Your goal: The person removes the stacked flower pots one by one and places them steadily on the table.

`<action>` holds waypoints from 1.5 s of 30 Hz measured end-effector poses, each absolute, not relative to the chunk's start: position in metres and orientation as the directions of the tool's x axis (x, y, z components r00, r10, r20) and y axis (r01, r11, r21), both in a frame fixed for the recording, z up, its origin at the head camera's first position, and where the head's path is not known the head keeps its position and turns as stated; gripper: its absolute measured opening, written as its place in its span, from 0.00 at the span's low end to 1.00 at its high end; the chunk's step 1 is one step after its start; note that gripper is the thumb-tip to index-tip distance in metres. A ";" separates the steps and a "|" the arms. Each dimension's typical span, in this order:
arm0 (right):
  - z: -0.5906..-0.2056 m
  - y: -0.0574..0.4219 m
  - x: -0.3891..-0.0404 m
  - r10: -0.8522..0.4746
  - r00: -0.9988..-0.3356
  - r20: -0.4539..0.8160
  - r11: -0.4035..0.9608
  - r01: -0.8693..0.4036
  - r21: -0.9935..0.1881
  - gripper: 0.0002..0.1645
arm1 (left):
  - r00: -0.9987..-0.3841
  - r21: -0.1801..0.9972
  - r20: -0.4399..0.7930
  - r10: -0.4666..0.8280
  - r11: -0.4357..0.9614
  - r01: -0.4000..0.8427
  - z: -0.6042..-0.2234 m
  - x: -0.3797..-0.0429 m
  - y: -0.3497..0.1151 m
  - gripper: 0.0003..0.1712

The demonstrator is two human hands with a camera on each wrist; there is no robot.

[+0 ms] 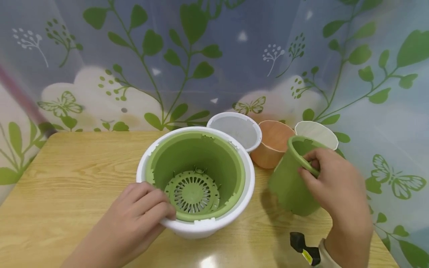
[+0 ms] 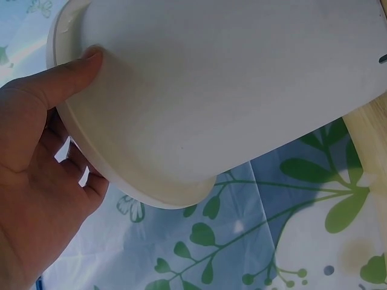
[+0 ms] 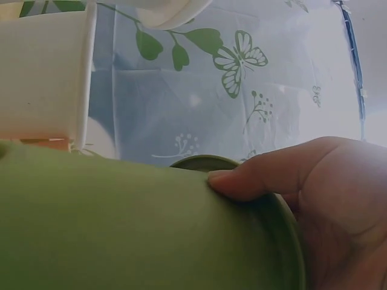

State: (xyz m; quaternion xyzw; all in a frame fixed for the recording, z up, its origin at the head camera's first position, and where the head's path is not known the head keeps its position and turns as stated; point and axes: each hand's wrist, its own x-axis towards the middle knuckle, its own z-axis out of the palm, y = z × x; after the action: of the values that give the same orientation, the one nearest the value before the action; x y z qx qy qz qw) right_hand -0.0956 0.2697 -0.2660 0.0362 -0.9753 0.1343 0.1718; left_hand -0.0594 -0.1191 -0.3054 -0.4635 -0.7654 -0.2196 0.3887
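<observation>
My left hand (image 1: 144,208) grips the near-left rim of a white pot (image 1: 247,186), thumb on the outside wall in the left wrist view. Nested in that pot is a green basket (image 1: 231,163) with a slotted round bottom. To the right, my right hand (image 1: 335,178) pinches the rim of a tall green pot (image 1: 291,182), with fingers over the inside and the thumb outside. The green pot (image 3: 121,223) leans somewhat, its mouth toward the hand. In the right wrist view the thumb presses just below its rim.
Behind stand a round white pot (image 1: 221,118), an orange pot (image 1: 268,154) and a cream-white pot (image 1: 316,136), close together. They sit on a wooden table (image 1: 83,167) against a leaf-patterned cloth (image 1: 187,74). A black strap (image 1: 303,247) is at the right wrist.
</observation>
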 end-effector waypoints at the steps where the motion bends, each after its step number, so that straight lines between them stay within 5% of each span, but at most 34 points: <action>1: -0.266 0.270 -0.097 -0.018 -0.944 0.329 0.962 -0.106 -0.251 0.12 | -0.267 -0.024 0.799 0.540 0.471 0.882 -0.305 -0.060 -0.119 0.17; 45: -0.293 0.274 -0.133 0.015 -1.000 -0.005 0.980 0.016 -0.196 0.18 | -0.262 -0.019 0.801 0.538 0.461 0.887 -0.305 -0.060 -0.119 0.17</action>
State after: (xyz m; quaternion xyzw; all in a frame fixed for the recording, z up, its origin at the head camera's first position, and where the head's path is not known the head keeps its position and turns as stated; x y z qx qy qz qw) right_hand -0.1327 0.2737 -0.2934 -0.0078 -0.9951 0.0984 -0.0015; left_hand -0.0601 -0.1189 -0.3050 -0.4677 -0.7619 -0.2253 0.3874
